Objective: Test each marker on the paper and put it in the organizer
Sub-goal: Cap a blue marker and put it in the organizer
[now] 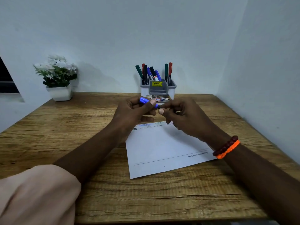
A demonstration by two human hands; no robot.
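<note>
Our left hand (135, 109) curls around a blue marker (148, 102), thumb pressed on top of the barrel, with the blue end sticking out past the knuckles toward the far left. Our right hand (183, 113) meets it at the other end, fingertips pinching at the dark tip; we cannot tell whether a cap sits between those fingers or only the nib. We judge the two-handed hold is for capping or uncapping: one hand steadies the barrel while the other works the end.

Both hands hover above the far edge of the paper (162, 148), not touching it, forearms angled in from the near corners so the wrists converge at the middle. The right wrist wears a dark bead bracelet and an orange band (228, 148); a pale sleeve (37, 192) is pushed up on the left arm.

The paper lies tilted on the wooden bench (65, 127), and its far edge carries a row of zigzag scribbles (159, 124) in several colours, so many markers look already tested. Keeping the marker right over that strip keeps the next stroke short.

Just beyond the hands stands the organizer (158, 90), against the wall, with green, red, black and blue markers upright in its compartments. A white potted plant (57, 78) sits at the far left.
</note>
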